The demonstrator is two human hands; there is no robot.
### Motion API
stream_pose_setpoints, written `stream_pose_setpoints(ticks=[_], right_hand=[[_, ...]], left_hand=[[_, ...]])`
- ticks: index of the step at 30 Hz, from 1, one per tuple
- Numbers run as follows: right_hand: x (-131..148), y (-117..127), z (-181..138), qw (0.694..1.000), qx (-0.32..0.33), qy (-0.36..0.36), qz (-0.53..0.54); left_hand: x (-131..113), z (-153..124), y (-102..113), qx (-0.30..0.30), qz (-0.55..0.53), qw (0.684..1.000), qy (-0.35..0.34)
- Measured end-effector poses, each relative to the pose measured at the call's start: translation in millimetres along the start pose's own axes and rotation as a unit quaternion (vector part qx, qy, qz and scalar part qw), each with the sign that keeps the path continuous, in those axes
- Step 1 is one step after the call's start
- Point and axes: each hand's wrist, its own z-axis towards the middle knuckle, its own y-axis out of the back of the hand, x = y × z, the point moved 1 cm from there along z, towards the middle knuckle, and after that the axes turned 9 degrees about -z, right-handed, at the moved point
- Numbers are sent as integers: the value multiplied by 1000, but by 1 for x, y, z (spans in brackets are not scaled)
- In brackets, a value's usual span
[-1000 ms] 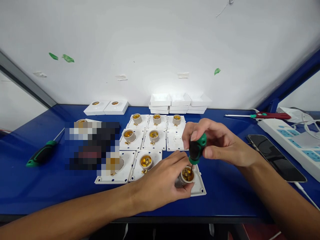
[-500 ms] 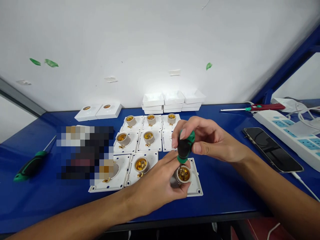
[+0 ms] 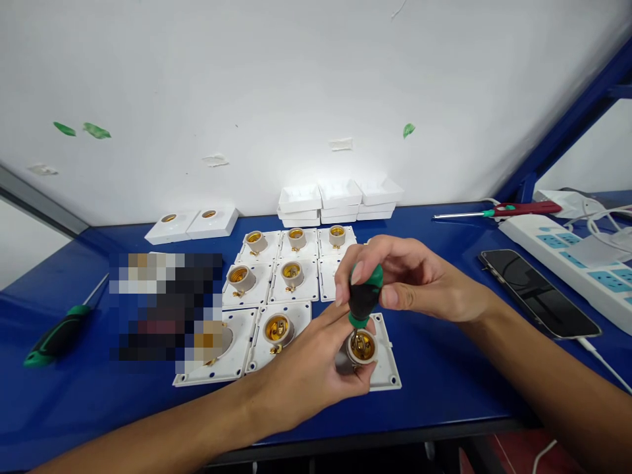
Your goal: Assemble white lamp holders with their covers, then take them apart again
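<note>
My right hand (image 3: pixel 419 280) is closed round the black and green handle of a short screwdriver (image 3: pixel 364 296), held upright with its tip down inside a beige lamp socket (image 3: pixel 362 347). That socket sits on a white square plate (image 3: pixel 388 368) at the near edge of the blue table. My left hand (image 3: pixel 311 372) pinches the socket from the left, thumb and fingers wrapped about its body. Several more white plates with brass-lined sockets (image 3: pixel 277 328) lie in rows just to the left and behind.
White tray stacks (image 3: pixel 340 199) and two closed white socket boxes (image 3: pixel 192 224) stand by the wall. A green screwdriver (image 3: pixel 56 337) lies far left, a red-handled one (image 3: pixel 498 210) back right. A phone (image 3: pixel 540 293) and a power strip (image 3: pixel 567 263) lie right. A blurred patch (image 3: pixel 165 306) covers the left middle.
The view has shifted slightly, so everything sits a little left. Both hands stay on the socket and screwdriver; the right hand's fingers have turned a little on the handle.
</note>
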Motion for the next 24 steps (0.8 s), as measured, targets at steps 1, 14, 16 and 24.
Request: stream_pose_setpoints(ticks=[1,14,16,24], right_hand=[[0,0,0,1000,0,2,-2],[0,2,0,1000,16,10,-11],[0,1,0,1000,15,12,-11],[-2,0,2,1000,-7,21,0]], left_hand=[[0,0,0,3,1,1000,1],[1,-1,0,4,-14,1000,9],[2,-2,-1,3,-22,1000,13],[-1,0,1,9,-24,1000,8]])
